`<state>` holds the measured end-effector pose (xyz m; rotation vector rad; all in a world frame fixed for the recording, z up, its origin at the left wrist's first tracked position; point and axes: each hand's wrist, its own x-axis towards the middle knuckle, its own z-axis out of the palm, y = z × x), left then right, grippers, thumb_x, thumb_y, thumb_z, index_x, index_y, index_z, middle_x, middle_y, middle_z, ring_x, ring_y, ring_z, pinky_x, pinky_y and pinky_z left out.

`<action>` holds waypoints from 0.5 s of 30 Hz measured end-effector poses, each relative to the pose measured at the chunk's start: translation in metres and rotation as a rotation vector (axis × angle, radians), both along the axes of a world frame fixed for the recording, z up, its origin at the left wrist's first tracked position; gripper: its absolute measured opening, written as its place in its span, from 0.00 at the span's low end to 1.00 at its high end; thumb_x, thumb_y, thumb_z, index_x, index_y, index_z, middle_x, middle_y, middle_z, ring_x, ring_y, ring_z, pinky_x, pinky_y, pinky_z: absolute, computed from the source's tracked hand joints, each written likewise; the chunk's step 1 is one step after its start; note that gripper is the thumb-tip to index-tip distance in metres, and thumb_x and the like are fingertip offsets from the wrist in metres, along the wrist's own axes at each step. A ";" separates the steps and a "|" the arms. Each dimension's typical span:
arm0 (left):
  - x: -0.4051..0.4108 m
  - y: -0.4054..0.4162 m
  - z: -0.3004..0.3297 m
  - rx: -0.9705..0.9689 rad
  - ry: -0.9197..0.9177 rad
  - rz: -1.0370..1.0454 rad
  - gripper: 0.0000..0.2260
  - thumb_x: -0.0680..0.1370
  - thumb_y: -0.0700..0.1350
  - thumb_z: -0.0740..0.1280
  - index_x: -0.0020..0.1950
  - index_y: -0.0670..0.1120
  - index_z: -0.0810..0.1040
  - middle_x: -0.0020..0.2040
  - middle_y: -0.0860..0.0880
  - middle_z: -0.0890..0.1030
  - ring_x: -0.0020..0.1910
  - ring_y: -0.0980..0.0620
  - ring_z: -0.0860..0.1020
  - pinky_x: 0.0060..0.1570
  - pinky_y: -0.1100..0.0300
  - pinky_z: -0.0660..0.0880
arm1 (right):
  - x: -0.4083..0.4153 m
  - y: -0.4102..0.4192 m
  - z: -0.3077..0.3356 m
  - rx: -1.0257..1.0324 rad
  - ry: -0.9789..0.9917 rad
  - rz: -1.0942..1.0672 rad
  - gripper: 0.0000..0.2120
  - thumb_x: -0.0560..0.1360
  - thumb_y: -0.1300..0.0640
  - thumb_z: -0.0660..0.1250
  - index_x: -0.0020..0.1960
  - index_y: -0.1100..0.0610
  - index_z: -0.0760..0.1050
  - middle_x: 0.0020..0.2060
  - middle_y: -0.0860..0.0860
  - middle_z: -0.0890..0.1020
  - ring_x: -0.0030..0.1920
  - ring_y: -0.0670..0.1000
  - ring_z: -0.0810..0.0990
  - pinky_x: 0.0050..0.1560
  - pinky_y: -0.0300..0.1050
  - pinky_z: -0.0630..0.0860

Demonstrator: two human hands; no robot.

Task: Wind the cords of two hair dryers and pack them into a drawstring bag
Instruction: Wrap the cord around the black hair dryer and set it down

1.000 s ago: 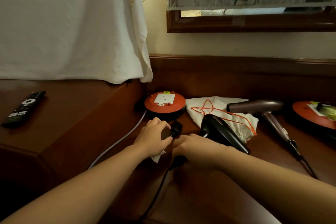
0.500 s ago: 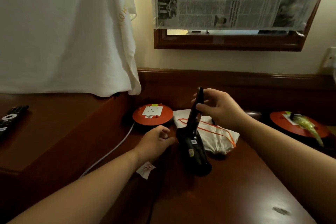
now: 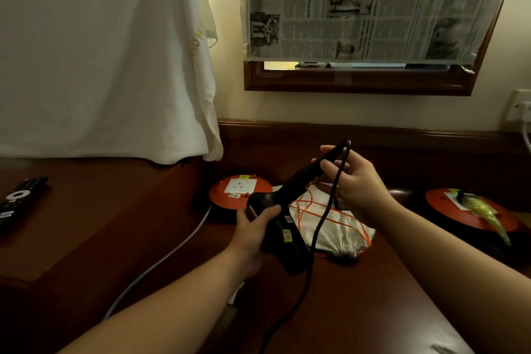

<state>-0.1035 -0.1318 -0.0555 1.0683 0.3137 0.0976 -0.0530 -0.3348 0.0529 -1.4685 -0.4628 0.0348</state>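
Left hand (image 3: 253,227) fingers grasping black hair dryer (image 3: 283,224) body; right hand (image 3: 355,181) fingers pinching handle and cord (image 3: 319,227); drawstring bag (image 3: 336,227) beneath right fingers.

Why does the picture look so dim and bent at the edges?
Head view: warm light comes only from behind the white cloth, so the black hair dryer loses detail against the dark desk; the wide lens bows the newspaper-covered frame.

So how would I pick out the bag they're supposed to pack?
Look below the window covered with newspaper, down to the dark wooden desk. Between the two round orange cord reels lies a white cloth bag, just behind the black hair dryer. Thin orange drawstrings lying across it set it apart.
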 end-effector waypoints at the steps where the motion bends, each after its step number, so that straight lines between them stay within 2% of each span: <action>1: 0.001 0.000 0.003 0.023 -0.014 0.082 0.31 0.74 0.46 0.79 0.72 0.56 0.67 0.65 0.43 0.81 0.59 0.38 0.84 0.55 0.38 0.83 | 0.000 0.002 -0.004 -0.006 0.026 -0.036 0.13 0.83 0.62 0.65 0.65 0.52 0.77 0.55 0.56 0.86 0.56 0.53 0.87 0.54 0.53 0.85; 4: 0.006 0.008 0.012 0.131 -0.071 0.308 0.32 0.75 0.48 0.79 0.74 0.57 0.67 0.66 0.46 0.79 0.59 0.44 0.81 0.54 0.46 0.81 | -0.002 0.007 -0.021 0.009 0.172 -0.059 0.11 0.85 0.57 0.61 0.63 0.58 0.78 0.54 0.61 0.86 0.52 0.57 0.88 0.55 0.59 0.84; 7: 0.012 0.017 0.023 0.300 -0.124 0.404 0.37 0.75 0.52 0.79 0.78 0.59 0.63 0.69 0.48 0.76 0.64 0.44 0.78 0.65 0.42 0.79 | -0.014 0.014 -0.038 0.061 0.396 0.018 0.20 0.87 0.50 0.55 0.60 0.65 0.78 0.49 0.64 0.87 0.50 0.62 0.88 0.59 0.62 0.81; 9: 0.016 0.022 0.032 0.379 -0.177 0.435 0.37 0.76 0.52 0.78 0.79 0.58 0.61 0.70 0.49 0.74 0.66 0.45 0.76 0.65 0.46 0.77 | -0.025 0.018 -0.048 0.087 0.485 0.057 0.24 0.87 0.48 0.53 0.58 0.66 0.78 0.46 0.63 0.87 0.48 0.61 0.87 0.59 0.61 0.80; 11: 0.021 0.026 0.040 0.425 -0.220 0.471 0.37 0.77 0.50 0.78 0.80 0.57 0.60 0.71 0.49 0.73 0.66 0.46 0.75 0.62 0.49 0.77 | -0.033 0.022 -0.057 0.122 0.529 0.089 0.27 0.87 0.43 0.51 0.56 0.64 0.77 0.42 0.60 0.86 0.43 0.58 0.86 0.53 0.57 0.79; 13: 0.026 0.031 0.047 0.442 -0.232 0.524 0.38 0.77 0.50 0.78 0.80 0.57 0.60 0.71 0.48 0.73 0.67 0.45 0.76 0.63 0.47 0.78 | -0.039 0.027 -0.064 0.157 0.564 0.110 0.27 0.86 0.41 0.50 0.53 0.62 0.75 0.37 0.57 0.82 0.39 0.56 0.83 0.48 0.53 0.77; 15: 0.029 0.035 0.053 0.421 -0.230 0.572 0.37 0.77 0.48 0.78 0.79 0.55 0.60 0.69 0.48 0.74 0.65 0.45 0.77 0.58 0.50 0.78 | -0.042 0.031 -0.071 0.166 0.594 0.115 0.23 0.86 0.42 0.52 0.52 0.60 0.73 0.34 0.55 0.78 0.37 0.54 0.81 0.47 0.51 0.77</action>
